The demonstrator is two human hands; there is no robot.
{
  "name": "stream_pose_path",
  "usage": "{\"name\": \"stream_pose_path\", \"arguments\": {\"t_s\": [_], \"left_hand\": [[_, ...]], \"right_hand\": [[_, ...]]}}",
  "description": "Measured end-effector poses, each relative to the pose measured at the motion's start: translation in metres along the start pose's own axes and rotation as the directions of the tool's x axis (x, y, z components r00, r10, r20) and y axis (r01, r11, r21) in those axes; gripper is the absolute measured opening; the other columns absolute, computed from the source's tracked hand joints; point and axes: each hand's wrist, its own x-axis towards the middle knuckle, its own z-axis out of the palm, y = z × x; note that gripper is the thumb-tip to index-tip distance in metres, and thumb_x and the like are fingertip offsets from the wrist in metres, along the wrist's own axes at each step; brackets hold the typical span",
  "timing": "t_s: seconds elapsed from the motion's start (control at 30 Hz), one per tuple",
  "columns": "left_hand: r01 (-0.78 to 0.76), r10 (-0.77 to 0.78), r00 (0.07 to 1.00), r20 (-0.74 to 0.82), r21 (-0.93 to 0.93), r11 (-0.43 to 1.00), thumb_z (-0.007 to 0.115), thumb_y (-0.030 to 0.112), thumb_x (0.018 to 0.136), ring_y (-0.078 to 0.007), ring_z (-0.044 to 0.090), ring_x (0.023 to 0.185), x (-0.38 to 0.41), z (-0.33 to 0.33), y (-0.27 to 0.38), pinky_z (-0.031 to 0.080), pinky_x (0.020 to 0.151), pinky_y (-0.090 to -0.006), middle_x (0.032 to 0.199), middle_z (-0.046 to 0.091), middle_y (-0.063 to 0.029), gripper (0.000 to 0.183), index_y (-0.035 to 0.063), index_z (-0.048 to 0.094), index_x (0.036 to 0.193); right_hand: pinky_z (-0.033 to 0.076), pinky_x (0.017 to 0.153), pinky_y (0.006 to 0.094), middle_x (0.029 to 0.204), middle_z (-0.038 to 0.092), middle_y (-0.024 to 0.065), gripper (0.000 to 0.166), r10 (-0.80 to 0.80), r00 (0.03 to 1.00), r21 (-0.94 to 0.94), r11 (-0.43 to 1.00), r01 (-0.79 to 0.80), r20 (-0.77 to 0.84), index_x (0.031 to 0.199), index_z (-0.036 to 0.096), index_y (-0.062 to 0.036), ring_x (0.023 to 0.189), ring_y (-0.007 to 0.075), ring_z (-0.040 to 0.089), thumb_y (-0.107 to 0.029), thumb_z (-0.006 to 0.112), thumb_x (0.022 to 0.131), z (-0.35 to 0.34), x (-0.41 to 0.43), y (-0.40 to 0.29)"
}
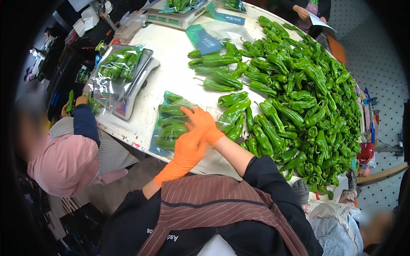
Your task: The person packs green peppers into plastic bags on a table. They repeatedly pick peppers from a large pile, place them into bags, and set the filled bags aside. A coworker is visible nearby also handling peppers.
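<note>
Both my hands wear orange gloves and meet over a clear plastic bag (165, 120) with a blue-green printed edge. Several green peppers (173, 131) lie side by side inside it, flat on the table. My right hand (202, 123) rests across the bag's right part, its fingers apart and pointing left. Just below, my left hand (190, 148) is bent against the right hand near the bag's lower right side. Its fingertips are hidden, so any grip there cannot be made out. Loose green peppers (235, 112) lie right beside my right hand, partly under clear film.
A large heap of green peppers (307, 96) covers the table's right side. Another printed bag (208, 41) lies beyond loose peppers. A filled bag (120, 64) sits on a scale (141, 86) at left, near a person (69, 153). Farther back stands another scale (176, 19). More people (333, 220) are at right.
</note>
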Motion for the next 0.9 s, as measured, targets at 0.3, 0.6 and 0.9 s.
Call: {"name": "stream_pose_path", "arguments": {"t_s": [0.3,0.6,0.9], "left_hand": [[0.185,-0.183,0.982,0.037,-0.059,0.981,0.059,-0.003,0.079,-0.0268,0.055,0.059,0.004,0.0,-0.005,0.045,0.057,-0.0366,0.074,0.057,-0.0091,0.039,0.0099,0.065,0.116],[0.178,-0.165,0.978,0.131,-0.095,0.979,0.06,-0.001,0.082,-0.0251,0.051,0.055,0.008,0.004,0.001,0.042,0.053,-0.0356,0.071,0.053,-0.0098,0.035,0.0107,0.066,0.114],[0.206,-0.191,0.97,0.148,-0.095,0.974,0.059,0.0,0.083,-0.0241,0.052,0.055,0.001,0.007,0.002,0.042,0.053,-0.0356,0.068,0.051,-0.0089,0.033,0.0122,0.067,0.113]], "right_hand": [[0.048,0.062,0.0386,0.072,0.061,0.0095,0.013,-0.161,0.933,0.285,0.923,0.257,-0.32,0.09,0.067,-0.0049,0.066,0.0286,0.061,-0.013,0.069,0.08,-0.073,-0.074,0.003],[0.047,0.082,0.041,0.112,0.059,0.0084,0.031,0.22,0.96,-0.278,0.924,-0.262,-0.174,0.104,0.067,-0.0132,0.109,0.0315,0.052,-0.021,0.075,0.075,-0.054,-0.013,0.086],[0.052,0.086,0.0357,0.115,0.065,0.0084,0.044,0.51,0.754,0.593,0.78,-0.201,-0.414,0.121,0.062,-0.008,0.1,0.0231,0.064,-0.004,0.073,0.079,-0.104,-0.051,0.098]]}}
